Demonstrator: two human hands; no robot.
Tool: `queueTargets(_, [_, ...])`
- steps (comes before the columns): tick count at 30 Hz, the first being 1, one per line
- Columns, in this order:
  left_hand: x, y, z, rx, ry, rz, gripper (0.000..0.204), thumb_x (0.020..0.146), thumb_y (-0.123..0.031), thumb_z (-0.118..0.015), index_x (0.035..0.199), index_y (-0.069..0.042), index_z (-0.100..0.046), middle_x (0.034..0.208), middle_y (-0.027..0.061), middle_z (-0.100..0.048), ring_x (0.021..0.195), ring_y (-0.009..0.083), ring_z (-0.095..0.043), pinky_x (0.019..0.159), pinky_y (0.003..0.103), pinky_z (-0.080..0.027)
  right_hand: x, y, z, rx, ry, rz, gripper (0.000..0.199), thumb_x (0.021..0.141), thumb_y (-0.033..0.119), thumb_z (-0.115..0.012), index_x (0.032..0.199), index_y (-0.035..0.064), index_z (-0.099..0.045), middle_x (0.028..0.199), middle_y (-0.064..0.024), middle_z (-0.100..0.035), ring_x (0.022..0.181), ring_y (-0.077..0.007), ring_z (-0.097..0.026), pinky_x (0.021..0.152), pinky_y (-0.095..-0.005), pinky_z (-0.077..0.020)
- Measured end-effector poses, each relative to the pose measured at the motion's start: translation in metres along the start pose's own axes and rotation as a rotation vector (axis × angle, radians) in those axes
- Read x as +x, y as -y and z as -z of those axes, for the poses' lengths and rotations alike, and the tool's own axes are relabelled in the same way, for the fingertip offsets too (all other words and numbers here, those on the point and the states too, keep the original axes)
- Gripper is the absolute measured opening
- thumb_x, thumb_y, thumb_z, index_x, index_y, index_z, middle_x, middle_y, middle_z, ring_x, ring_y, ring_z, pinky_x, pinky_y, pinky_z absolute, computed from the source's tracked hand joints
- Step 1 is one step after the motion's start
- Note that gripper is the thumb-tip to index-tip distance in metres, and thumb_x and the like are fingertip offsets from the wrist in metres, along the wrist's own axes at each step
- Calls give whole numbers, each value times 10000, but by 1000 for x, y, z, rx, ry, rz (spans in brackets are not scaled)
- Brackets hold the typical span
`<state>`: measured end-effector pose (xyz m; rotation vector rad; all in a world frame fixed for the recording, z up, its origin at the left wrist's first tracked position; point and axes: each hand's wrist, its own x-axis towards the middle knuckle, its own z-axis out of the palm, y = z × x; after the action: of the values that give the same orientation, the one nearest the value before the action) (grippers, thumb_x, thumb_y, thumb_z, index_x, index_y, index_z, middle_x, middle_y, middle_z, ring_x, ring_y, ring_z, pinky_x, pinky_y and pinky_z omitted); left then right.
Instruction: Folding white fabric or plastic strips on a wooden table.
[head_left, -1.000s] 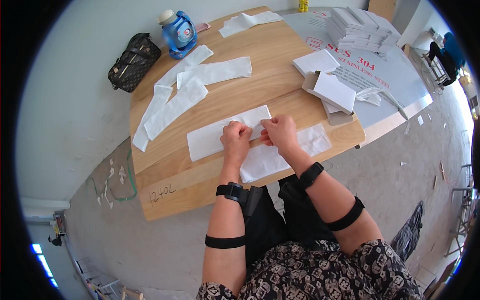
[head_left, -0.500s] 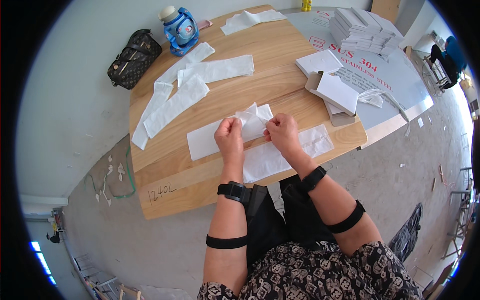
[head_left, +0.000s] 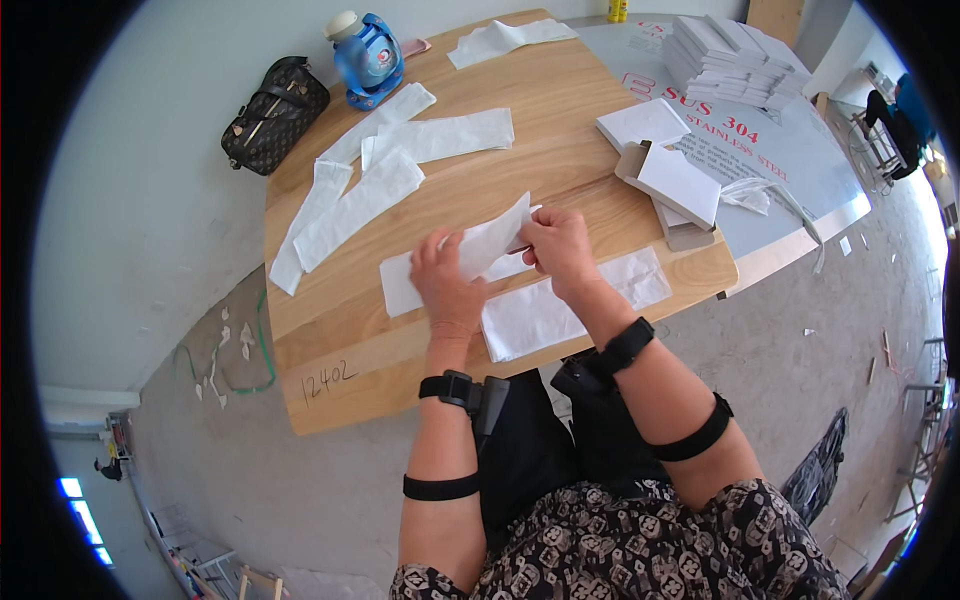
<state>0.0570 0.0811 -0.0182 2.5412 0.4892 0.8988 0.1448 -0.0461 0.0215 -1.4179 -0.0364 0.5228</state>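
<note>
Patterned shirt (head_left: 640, 540), black arm straps (head_left: 440, 488), black trousers (head_left: 525, 450)

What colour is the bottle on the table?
The bottle is mainly blue, with a cream lid; the head view shows it best.

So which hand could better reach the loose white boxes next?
Probably the right hand: it's nearer the white boxes, though seemingly pinching a white sheet; the left hand is farther off.

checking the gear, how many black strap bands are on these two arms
4 black strap bands: left wrist band, left forearm band, right wrist band, right forearm band; black patterned sleeves may hide more.
</note>
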Motion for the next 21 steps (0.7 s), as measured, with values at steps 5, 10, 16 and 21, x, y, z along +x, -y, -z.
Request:
queueTargets(5, [-19,41,32,168,-62,-129,255,652,67,-565,880,-27,-631,1047,108,-626,1115,344,-519,957,469,-392,-22,4,30,-21,52,-60,162,800,12,-544,654,-45,-584,602,-133,-628,523,-151,-626,440,-269,-447])
queueTargets(10, [-60,34,67,286,-48,-211,185,685,70,-539,839,-14,-598,1003,91,-620,1116,327,-529,947,476,-377,-64,-21,47,-430,54,33,184,796,8,-542,633,-70,-575,560,-139,-613,526,-179,-641,465,-295,-472])
queueTargets(16, [-88,16,76,300,15,-207,149,709,44,-570,845,-12,-591,1004,88,-618,1104,321,-533,940,473,-372,-80,-39,62,-641,-13,36,165,775,69,-575,669,-46,-629,626,-196,-634,581,-298,-654,575,-392,-508])
queueTargets(21, [-93,10,77,293,18,-212,143,701,47,-568,828,-18,-585,998,93,-617,1092,321,-537,937,471,-373,-78,-37,61,-875,-72,73,149,744,114,-595,688,-13,-648,772,-214,-650,754,-396,-631,671,-456,-504])
